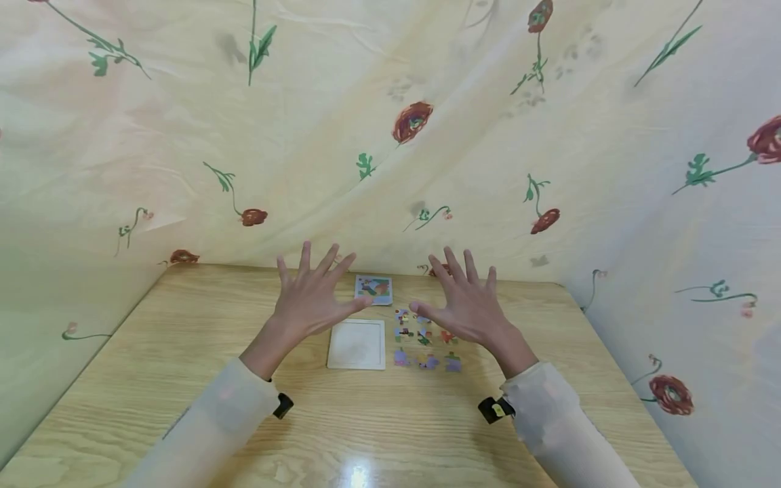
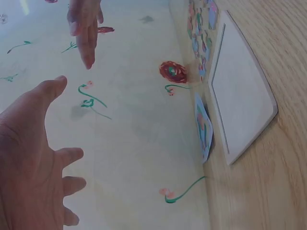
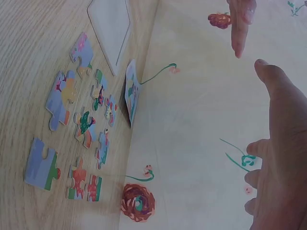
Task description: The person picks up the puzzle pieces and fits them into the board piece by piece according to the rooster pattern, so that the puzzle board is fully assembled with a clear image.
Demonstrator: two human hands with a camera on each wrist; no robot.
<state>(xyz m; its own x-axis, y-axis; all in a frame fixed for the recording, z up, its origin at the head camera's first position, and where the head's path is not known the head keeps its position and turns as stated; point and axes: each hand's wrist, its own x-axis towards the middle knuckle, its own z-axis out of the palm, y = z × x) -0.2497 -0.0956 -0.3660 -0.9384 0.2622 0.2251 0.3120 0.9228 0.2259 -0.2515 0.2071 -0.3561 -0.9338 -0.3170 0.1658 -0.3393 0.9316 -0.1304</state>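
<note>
Both hands are held up over the table with fingers spread and nothing in them. My left hand (image 1: 314,295) hovers at the upper left of a white puzzle tray (image 1: 356,344), its thumb overlapping a small picture card (image 1: 381,290) in the head view. My right hand (image 1: 468,305) is above several loose jigsaw pieces (image 1: 427,361), hiding part of them. In the right wrist view the pieces lie apart from one another, picture side up, among them a lilac and green piece (image 3: 41,165). The left wrist view shows the tray's (image 2: 244,96) raised rim and bare inside.
The wooden table (image 1: 201,325) meets a floral cloth (image 1: 329,135) hanging along its back and sides. The picture card stands close to the back cloth, behind the tray. Dark straps (image 1: 497,409) sit at both wrists below pale sleeves.
</note>
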